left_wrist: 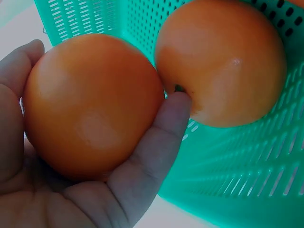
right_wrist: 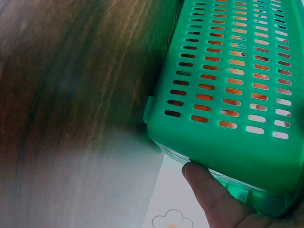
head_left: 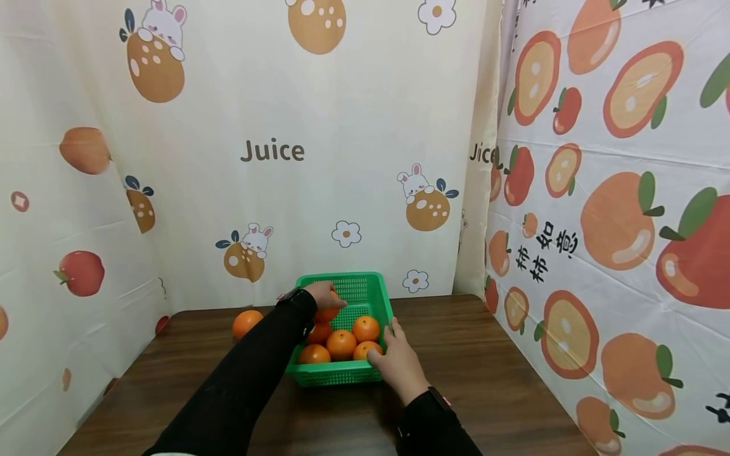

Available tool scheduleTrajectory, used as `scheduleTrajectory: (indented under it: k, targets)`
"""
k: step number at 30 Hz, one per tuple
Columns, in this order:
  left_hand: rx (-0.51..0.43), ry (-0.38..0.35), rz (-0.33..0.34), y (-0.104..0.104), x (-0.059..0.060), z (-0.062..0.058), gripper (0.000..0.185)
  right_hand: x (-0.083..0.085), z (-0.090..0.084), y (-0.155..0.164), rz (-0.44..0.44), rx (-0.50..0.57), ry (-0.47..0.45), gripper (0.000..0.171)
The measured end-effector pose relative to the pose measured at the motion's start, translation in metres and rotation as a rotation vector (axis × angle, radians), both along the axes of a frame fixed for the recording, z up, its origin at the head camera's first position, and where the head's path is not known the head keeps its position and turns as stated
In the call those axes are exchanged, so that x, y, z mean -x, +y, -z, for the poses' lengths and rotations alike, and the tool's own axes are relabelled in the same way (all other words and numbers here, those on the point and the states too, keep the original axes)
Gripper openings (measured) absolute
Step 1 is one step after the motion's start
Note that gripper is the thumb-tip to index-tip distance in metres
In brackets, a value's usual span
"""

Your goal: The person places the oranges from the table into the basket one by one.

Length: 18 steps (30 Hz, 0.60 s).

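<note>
My left hand (head_left: 324, 294) is over the left side of a green plastic basket (head_left: 336, 373). Its fingers and thumb curl round an orange (left_wrist: 92, 109), which is partly hidden by the hand in the head view. A second orange (left_wrist: 221, 61) lies right beside it in the left wrist view, near the fingertip. Several more oranges, such as this orange (head_left: 341, 345), sit in the near half of the basket. At the basket's near right corner, my right hand (head_left: 402, 364) grips the side, thumb towards the inside and fingers along the outer wall.
A loose orange (head_left: 247, 323) rests on the dark wooden table (head_left: 485, 380), left of the basket and partly behind the left sleeve. Printed curtains (head_left: 342, 158) stand behind the table and along both sides.
</note>
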<state>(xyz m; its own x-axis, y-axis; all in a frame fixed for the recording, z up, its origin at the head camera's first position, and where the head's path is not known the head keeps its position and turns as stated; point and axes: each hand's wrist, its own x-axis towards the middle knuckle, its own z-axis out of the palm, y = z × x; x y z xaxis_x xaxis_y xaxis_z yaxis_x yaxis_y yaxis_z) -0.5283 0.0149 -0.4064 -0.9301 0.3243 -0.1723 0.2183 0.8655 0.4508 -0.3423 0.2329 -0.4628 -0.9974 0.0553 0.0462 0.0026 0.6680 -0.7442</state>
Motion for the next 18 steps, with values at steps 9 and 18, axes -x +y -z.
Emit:
scheduleTrajectory:
  k: [9, 18]
  targets:
    - [-0.133, -0.124, -0.056, -0.003, 0.013, 0.008, 0.069, 0.000, 0.001, 0.000, -0.001, -0.013, 0.012, 0.079]
    - [-0.095, -0.055, -0.061, -0.005, 0.010, 0.000, 0.074, 0.000, 0.000, 0.001, 0.003, -0.015, -0.002, 0.079]
